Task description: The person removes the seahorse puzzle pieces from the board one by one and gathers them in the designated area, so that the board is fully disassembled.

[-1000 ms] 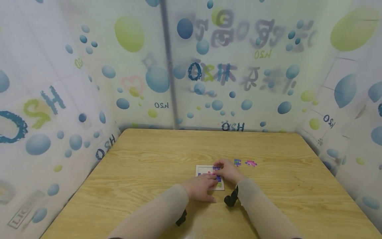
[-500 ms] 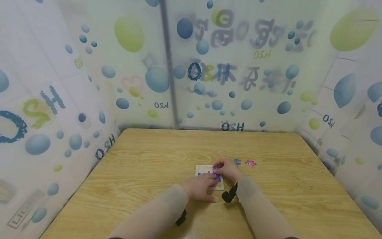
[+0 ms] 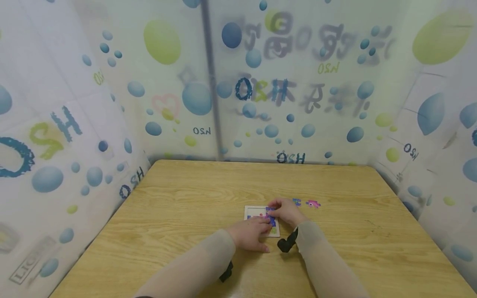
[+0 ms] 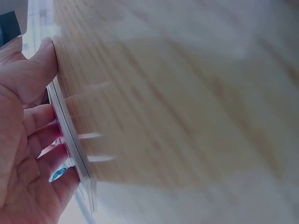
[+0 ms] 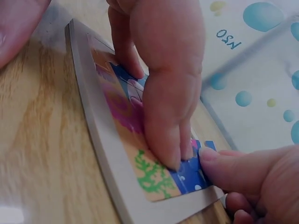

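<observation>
Puzzle (image 3: pixel 256 211) lies on table (image 3: pixel 186 190); left hand (image 3: pixel 249 234), fingers extended, presses it from seven o'clock; right hand (image 3: pixel 288 212) pinches corner piece (image 3: pixel 269 210) at one o'clock. Blue piece (image 3: pixel 296 202), pink piece (image 3: pixel 313 204) lie apart at two o'clock.

1. White, bubble-printed back wall sheet (image 3: pixel 238 120): blue-and-green mirrored "H2O" lettering (image 3: pixel 261 91), repeated smaller; large grey brushed characters (image 3: pixel 279 47), too blurred to read.
2. White, bubble-printed left wall sheet (image 3: pixel 85 217): mirrored "H2O"; grey boxed word (image 3: pixel 31 261) beginning "LIG".
3. White, bubble-printed right wall sheet (image 3: pixel 447 165): mirrored "H2O".
</observation>
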The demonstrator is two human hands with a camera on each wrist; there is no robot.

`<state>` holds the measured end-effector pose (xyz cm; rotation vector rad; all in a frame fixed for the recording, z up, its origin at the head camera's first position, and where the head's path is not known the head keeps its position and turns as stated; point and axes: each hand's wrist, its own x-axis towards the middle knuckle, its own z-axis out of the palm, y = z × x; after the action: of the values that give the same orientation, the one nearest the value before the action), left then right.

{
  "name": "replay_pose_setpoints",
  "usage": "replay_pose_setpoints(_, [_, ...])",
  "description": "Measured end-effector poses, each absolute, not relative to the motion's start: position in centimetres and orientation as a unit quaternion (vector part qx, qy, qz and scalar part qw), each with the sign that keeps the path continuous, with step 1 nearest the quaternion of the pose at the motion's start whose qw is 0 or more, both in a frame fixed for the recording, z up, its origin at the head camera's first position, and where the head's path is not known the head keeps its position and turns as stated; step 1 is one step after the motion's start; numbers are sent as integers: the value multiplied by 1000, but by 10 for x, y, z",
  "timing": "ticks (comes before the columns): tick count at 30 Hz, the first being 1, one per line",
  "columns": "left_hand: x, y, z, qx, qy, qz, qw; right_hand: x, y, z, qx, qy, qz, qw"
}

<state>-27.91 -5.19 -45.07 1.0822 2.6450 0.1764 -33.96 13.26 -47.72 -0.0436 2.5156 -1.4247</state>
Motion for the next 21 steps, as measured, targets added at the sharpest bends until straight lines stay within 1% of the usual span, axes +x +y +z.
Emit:
replay_pose_setpoints(5, [-280, -52, -452, 372, 915, 66, 142, -340, 132, -478, -11, 862, -490, 124])
replay_pose_setpoints(15, [-283, -52, -455, 370, 915, 69, 146, -340, 136, -482, -29, 851, -513, 105])
replay_pose_setpoints(21, [-283, -51, -455, 370, 915, 66, 146, -338, 137, -481, -26, 847, -521, 105])
